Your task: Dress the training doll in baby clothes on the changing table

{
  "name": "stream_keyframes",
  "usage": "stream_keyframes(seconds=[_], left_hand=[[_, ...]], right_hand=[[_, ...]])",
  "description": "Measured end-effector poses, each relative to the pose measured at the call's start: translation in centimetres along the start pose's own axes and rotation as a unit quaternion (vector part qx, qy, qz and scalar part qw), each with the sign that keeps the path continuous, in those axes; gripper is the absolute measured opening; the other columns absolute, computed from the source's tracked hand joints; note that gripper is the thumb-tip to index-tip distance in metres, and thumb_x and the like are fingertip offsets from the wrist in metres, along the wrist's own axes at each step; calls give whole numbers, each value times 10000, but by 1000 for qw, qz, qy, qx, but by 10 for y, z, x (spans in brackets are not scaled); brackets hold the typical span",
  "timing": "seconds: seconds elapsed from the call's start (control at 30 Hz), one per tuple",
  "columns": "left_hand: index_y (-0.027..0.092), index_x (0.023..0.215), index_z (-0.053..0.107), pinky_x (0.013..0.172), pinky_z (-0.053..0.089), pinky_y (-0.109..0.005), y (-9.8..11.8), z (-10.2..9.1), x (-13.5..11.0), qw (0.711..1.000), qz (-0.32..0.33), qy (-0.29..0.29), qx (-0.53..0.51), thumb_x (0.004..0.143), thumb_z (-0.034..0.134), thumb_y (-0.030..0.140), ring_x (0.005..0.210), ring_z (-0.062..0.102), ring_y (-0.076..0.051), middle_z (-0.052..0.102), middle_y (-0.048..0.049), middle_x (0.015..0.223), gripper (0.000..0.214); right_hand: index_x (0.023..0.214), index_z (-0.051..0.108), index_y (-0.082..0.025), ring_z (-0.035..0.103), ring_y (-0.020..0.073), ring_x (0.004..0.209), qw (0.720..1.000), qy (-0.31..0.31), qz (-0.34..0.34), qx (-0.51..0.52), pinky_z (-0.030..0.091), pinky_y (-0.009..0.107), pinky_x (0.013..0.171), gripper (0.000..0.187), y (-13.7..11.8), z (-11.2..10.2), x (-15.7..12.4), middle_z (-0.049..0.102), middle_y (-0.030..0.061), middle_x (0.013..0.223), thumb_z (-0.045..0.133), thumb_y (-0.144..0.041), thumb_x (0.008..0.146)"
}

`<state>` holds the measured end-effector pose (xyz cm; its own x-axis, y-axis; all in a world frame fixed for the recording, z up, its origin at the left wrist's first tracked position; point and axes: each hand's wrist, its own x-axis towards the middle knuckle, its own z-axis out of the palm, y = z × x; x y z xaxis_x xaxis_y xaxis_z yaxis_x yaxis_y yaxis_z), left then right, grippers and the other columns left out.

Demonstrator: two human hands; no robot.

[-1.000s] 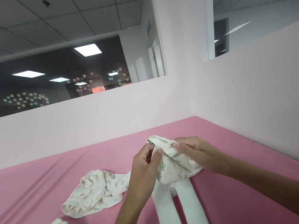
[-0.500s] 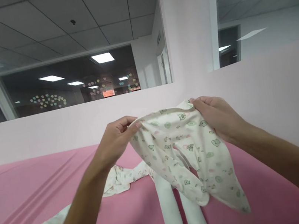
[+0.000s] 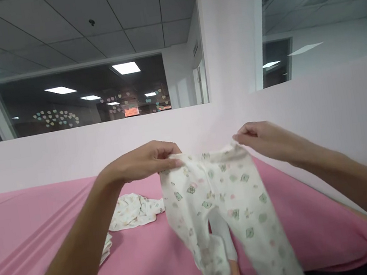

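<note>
I hold up a pair of small cream baby trousers (image 3: 221,205) printed with green and pink figures. My left hand (image 3: 145,161) pinches the left end of the waistband. My right hand (image 3: 263,141) pinches the right end, so the waistband is stretched flat between them. The two legs hang down in front of the pink table (image 3: 46,231). Behind the trousers lies a doll in white tights (image 3: 223,237), with its bare feet showing at the table's front edge.
A crumpled printed garment (image 3: 134,209) lies on the pink cloth left of the trousers, and another folded piece (image 3: 105,249) peeks out beside my left forearm. Pale pink partition walls (image 3: 322,121) close off the table at the back and right.
The bunched trousers were lifted off the doll and shaken out. My hands moved apart along the waistband, and the legs now hang straight down.
</note>
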<state>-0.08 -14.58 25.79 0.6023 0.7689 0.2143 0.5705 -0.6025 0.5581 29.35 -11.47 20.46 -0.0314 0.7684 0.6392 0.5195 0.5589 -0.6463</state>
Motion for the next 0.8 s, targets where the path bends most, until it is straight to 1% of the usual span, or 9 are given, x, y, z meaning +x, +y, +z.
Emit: stream_keyframes(seconds=[0.1, 0.2, 0.27, 0.33, 0.4, 0.47, 0.6, 0.7, 0.8], left_hand=[[220, 759, 711, 559, 425, -216, 18, 17, 8, 999, -1, -49, 8, 742, 630, 366, 656, 560, -149, 641, -15, 743, 168], [216, 738, 687, 499, 366, -205, 26, 28, 14, 997, 21, -69, 33, 754, 603, 340, 589, 488, -124, 598, 2, 697, 151], [220, 785, 677, 500, 353, -212, 25, 35, 15, 997, 24, -43, 63, 758, 601, 340, 603, 479, -127, 592, 0, 726, 145], [227, 909, 658, 560, 388, -227, 22, 48, 14, 994, 21, 56, 88, 776, 585, 341, 710, 522, -152, 613, -18, 866, 189], [219, 953, 610, 647, 415, -253, 21, 71, 11, 974, 7, 206, 92, 828, 524, 346, 833, 539, -173, 604, -37, 999, 198], [205, 814, 549, 635, 396, -266, 22, 98, 5, 951, -48, 299, 69, 902, 419, 402, 781, 530, -165, 606, -32, 913, 252], [216, 800, 456, 567, 343, -267, 28, 141, -8, 978, -115, 173, 20, 894, 406, 553, 661, 482, -157, 564, 6, 751, 353], [220, 796, 397, 575, 314, -270, 25, 150, -12, 977, -125, 167, 43, 918, 386, 482, 662, 449, -157, 543, 14, 752, 289], [210, 732, 366, 601, 297, -285, 17, 153, -14, 978, -88, 168, 87, 949, 313, 334, 704, 440, -163, 531, 4, 775, 255]], right_hand=[[951, 665, -225, 588, 233, 913, 986, -158, -45, -29, 461, 323, 681, 297, -21, 14, -19, 638, 76, 1023, 650, -468, 780], [867, 638, -221, 558, 165, 755, 945, -323, -14, 55, 425, 271, 602, 247, -41, 27, -34, 617, 27, 868, 648, -452, 781], [810, 608, -205, 503, 121, 644, 920, -363, 53, 137, 374, 242, 545, 216, -44, 34, -38, 575, -3, 757, 628, -420, 802], [778, 583, -191, 476, 103, 605, 899, -362, 126, 213, 349, 230, 531, 191, -40, 39, -40, 552, -11, 714, 607, -377, 817], [718, 556, -178, 461, 98, 583, 885, -339, 181, 262, 345, 229, 526, 212, -33, 43, -43, 537, -8, 683, 581, -358, 827], [658, 527, -172, 422, 90, 547, 878, -306, 218, 297, 333, 225, 507, 255, -28, 46, -49, 493, -16, 627, 551, -347, 842], [643, 515, -169, 347, 67, 533, 839, -281, 246, 395, 350, 192, 517, 269, -32, 50, -69, 385, -50, 589, 530, -316, 867], [738, 558, -182, 457, 96, 624, 806, -287, 265, 445, 454, 234, 602, 258, -37, 47, -86, 478, -21, 700, 521, -388, 889], [835, 604, -196, 538, 155, 747, 802, -293, 272, 445, 508, 303, 654, 283, -30, 45, -100, 552, 26, 829, 503, -452, 899]])
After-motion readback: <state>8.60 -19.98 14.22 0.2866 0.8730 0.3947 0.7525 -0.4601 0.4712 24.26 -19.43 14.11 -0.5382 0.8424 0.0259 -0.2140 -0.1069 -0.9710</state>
